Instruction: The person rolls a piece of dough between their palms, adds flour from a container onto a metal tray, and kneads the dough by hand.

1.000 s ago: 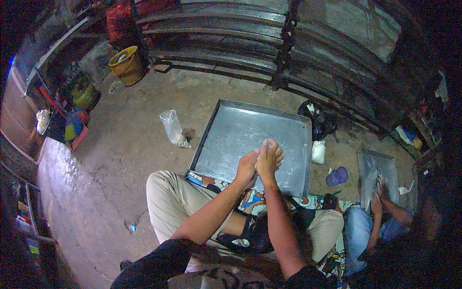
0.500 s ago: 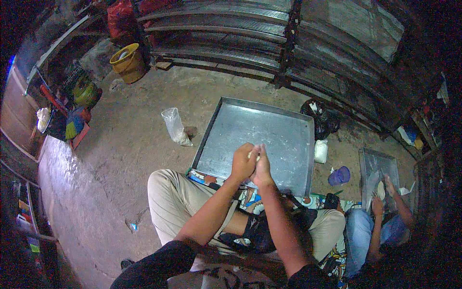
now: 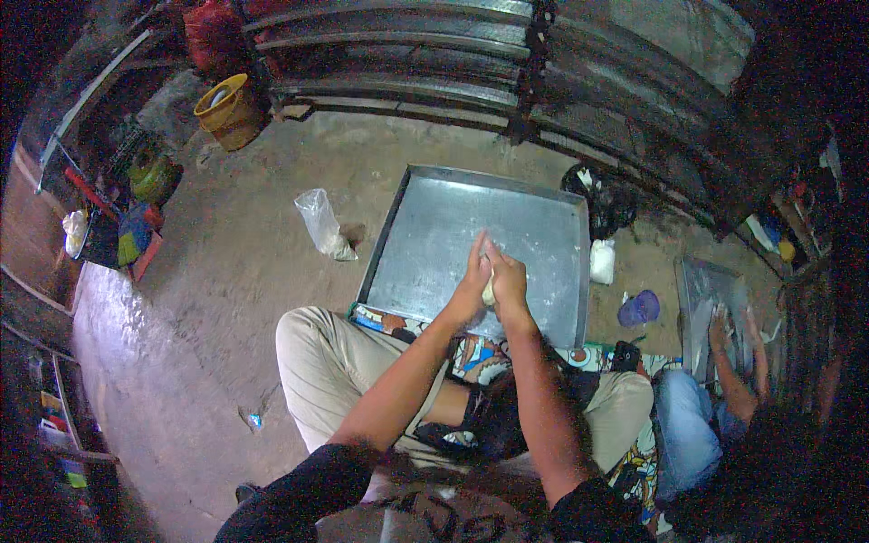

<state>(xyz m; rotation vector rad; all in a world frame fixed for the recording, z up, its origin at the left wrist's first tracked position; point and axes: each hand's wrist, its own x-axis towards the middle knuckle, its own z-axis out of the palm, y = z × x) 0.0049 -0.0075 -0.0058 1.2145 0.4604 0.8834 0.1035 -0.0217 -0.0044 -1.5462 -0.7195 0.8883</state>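
Note:
A small piece of pale dough (image 3: 489, 292) is pressed between my two palms, mostly hidden by them. On its left side is my left hand (image 3: 470, 282), fingers stretched forward and together. Against it from the right lies my right hand (image 3: 509, 277), its fingers partly curled over the left ones. Both hands are above the near half of a large, shallow metal tray (image 3: 444, 213) on the floor. White smears, like flour, mark the tray's bottom.
A clear plastic bag (image 3: 319, 220) with pale contents lies left of the tray. To its right are a white packet (image 3: 602, 261), a purple cup (image 3: 639, 309) and a black bag (image 3: 605, 201). A co-worker's hands (image 3: 721, 328) are over another tray (image 3: 715, 281). A yellow bucket (image 3: 230, 113) stands far left.
My hands have shifted against each other around the dough, the left fingers now reaching forward and the right curling over. The co-worker's hands have moved away from the viewer, and the dough there no longer shows.

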